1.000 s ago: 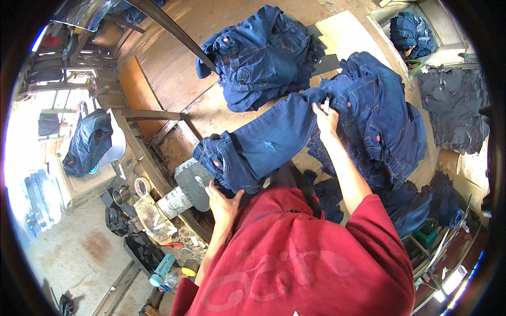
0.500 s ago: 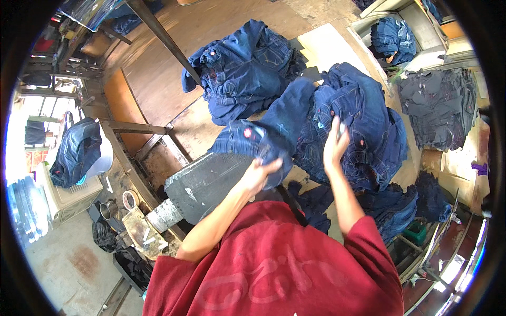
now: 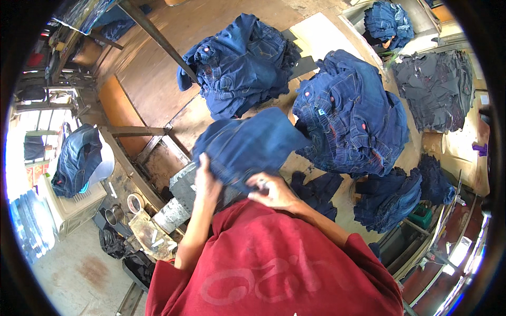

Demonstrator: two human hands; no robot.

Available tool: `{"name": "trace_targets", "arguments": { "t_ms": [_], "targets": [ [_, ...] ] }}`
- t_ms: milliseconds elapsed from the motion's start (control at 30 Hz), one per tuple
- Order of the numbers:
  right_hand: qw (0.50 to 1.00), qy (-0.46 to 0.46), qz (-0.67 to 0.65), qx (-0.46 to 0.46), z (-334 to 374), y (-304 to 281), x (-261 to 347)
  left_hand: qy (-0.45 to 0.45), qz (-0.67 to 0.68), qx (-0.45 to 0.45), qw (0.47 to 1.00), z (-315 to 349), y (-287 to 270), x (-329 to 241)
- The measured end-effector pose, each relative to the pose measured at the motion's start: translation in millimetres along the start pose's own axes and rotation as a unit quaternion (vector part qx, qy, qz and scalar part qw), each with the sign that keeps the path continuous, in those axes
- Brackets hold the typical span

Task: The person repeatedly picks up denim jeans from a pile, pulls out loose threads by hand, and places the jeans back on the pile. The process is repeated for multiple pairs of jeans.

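Observation:
Before my chest I hold a pair of dark blue jeans [image 3: 247,142], spread and slightly blurred by motion. My left hand [image 3: 206,181] is closed on their near left edge. My right hand [image 3: 273,190] pinches their near edge further right, with the thumb side partly hidden by the cloth. Under the jeans lies a dark grey padded board [image 3: 182,181] with a pale wrapped end, mostly covered. Just right of the held jeans is a large heap of blue jeans [image 3: 350,116]; a second heap of jeans [image 3: 240,63] lies beyond, on the far side of the table.
Folded black garments [image 3: 435,89] are stacked at the right. More denim [image 3: 387,197] lies at the near right. A slanting metal post [image 3: 158,39] stands at the upper left. At left, a tape roll [image 3: 135,202] and a metal cup [image 3: 114,215] sit near the table edge [image 3: 134,171].
The jeans have swung left and opened out over the board. My right hand has left the right-hand heap and taken hold of their near edge; my left hand has shifted left.

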State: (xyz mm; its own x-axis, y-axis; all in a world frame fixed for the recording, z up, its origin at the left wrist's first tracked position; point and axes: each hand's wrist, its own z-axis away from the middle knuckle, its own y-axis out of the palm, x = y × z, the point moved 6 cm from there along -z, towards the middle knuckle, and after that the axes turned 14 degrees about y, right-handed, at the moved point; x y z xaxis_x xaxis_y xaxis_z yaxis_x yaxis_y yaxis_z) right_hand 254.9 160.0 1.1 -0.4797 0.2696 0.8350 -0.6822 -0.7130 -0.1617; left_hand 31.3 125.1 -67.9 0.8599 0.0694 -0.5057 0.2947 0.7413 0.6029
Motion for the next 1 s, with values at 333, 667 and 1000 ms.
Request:
{"name": "trace_targets", "arguments": {
  "t_ms": [333,667,1000],
  "targets": [
    [0.995,0.068,-0.057,-0.040,3.1,-16.2,-1.9,-0.115,-0.436,0.146,0.881,126.6,-158.2,-35.8],
    [0.971,-0.037,0.186,-0.147,-6.9,-8.9,44.2,0.220,-0.853,-0.038,0.471,102.7,-69.0,-211.6],
    [0.898,-0.242,0.293,-0.221,-32.7,70.9,78.6,-0.081,-0.729,0.342,0.587,-112.8,22.5,-30.6]
  ]
}}
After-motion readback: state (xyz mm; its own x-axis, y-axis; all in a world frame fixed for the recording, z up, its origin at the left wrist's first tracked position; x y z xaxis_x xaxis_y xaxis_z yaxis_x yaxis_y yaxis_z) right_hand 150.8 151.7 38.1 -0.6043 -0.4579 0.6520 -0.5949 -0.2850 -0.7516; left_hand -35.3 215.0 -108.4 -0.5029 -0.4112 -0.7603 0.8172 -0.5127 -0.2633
